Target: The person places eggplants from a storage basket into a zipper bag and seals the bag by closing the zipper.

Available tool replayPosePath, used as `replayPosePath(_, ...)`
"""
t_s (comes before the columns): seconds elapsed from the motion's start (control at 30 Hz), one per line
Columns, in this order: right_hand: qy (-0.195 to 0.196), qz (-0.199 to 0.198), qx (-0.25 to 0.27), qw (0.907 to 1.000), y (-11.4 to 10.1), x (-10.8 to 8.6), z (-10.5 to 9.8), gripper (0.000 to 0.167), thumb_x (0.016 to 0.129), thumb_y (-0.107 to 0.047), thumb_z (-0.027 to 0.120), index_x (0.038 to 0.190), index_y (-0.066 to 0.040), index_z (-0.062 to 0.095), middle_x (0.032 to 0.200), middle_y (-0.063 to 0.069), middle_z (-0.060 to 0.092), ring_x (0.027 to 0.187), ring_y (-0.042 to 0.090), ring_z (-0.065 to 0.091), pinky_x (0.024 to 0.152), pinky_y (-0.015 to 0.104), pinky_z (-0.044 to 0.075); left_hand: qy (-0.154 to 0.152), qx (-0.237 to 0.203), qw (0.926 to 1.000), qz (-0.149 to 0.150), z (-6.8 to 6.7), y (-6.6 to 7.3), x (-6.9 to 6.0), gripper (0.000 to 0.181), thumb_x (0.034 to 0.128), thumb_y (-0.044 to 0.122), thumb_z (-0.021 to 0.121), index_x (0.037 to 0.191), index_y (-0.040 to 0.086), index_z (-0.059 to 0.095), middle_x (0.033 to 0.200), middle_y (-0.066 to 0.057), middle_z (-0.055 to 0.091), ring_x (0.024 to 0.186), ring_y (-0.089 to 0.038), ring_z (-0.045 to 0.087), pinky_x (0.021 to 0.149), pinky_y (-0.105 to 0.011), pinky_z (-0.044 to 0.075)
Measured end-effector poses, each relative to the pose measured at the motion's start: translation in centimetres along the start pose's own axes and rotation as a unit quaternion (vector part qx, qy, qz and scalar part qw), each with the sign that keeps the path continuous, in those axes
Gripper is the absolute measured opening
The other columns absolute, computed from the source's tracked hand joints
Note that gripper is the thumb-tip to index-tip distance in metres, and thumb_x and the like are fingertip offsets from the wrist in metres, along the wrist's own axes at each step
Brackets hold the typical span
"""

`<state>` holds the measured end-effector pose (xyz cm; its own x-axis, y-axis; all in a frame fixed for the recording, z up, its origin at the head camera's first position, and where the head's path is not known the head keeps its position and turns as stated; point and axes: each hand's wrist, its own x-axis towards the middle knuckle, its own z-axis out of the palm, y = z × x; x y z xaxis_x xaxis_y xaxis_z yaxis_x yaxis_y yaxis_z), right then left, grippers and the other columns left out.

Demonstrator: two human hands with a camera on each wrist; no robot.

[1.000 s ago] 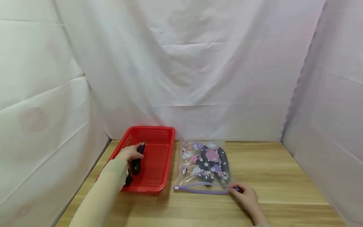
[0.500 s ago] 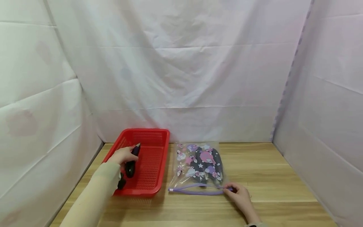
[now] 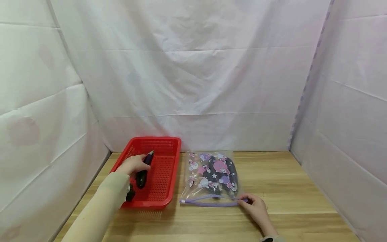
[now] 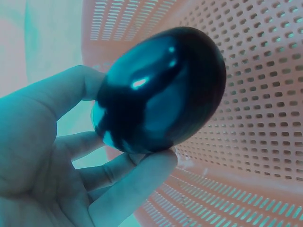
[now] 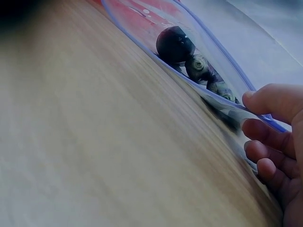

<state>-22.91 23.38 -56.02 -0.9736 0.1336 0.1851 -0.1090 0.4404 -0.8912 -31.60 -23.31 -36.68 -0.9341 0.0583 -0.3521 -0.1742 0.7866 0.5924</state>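
Note:
My left hand (image 3: pixel 133 164) grips a glossy dark purple eggplant (image 3: pixel 141 179) over the red basket (image 3: pixel 176 171). Thumb and fingers go round the eggplant in the left wrist view, its rounded end toward the camera and the perforated basket behind it. At its opening's right corner, my right hand (image 3: pixel 256 210) pinches a clear zip bag (image 3: pixel 188 190) with a purple slider edge and cartoon prints. The bag lies flat with its mouth parted toward me. Inside it are several dark eggplants (image 5: pixel 175 44), their ends showing through the opening in the right wrist view.
The basket and bag stand side by side on a wood-grain table (image 3: pixel 284 188). White cloth (image 3: pixel 193 80) hangs behind and on both sides. A black wristband (image 3: pixel 130 194) shows at my left wrist.
The camera view has shifted slightly, so everything sits a little further left than a second ago. The eggplant in my left hand has tilted a bit right. My right hand keeps its pinch.

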Motion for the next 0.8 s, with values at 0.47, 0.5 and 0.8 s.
replayPosePath(0.47, -0.004, 0.007, -0.005, 1.0, 0.2, 0.0, 0.0, 0.009, 0.076, -0.011, 0.08, 0.079, -0.013, 0.072, 0.077, -0.004, 0.064, 0.07, 0.007, 0.053, 0.064, 0.024, 0.042, 0.003, 0.028, 0.9993, 0.024, 0.3, 1.9, -0.5, 0.075, 0.0832, 0.019, 0.071, 0.148, 0.006, 0.036, 0.117, -0.022, 0.056, 0.078, -0.027, 0.063, 0.059, -0.043, 0.056)
replayPosePath(0.5, -0.003, 0.005, -0.006, 1.0, 0.1, 0.0, 0.0, 0.009, 0.076, -0.011, 0.08, 0.079, -0.013, 0.072, 0.078, -0.004, 0.064, 0.07, 0.007, 0.053, 0.064, 0.024, 0.042, 0.004, 0.032, 0.9992, 0.026, 0.4, 2.1, -0.6, 0.075, 0.0831, 0.019, 0.071, 0.148, 0.006, 0.036, 0.117, -0.022, 0.056, 0.077, -0.027, 0.063, 0.059, -0.043, 0.056)
replayPosePath(0.8, -0.002, 0.013, -0.008, 0.9999, 0.0, 0.0, 0.0, 0.008, 0.076, -0.012, 0.08, 0.08, -0.013, 0.072, 0.078, -0.003, 0.065, 0.071, 0.008, 0.053, 0.065, 0.024, 0.043, 0.006, 0.05, 0.9978, 0.044, 0.5, 3.8, -1.5, 0.075, 0.0837, 0.021, 0.07, 0.149, 0.009, 0.036, 0.111, -0.019, 0.059, 0.071, -0.024, 0.064, 0.054, -0.04, 0.055)
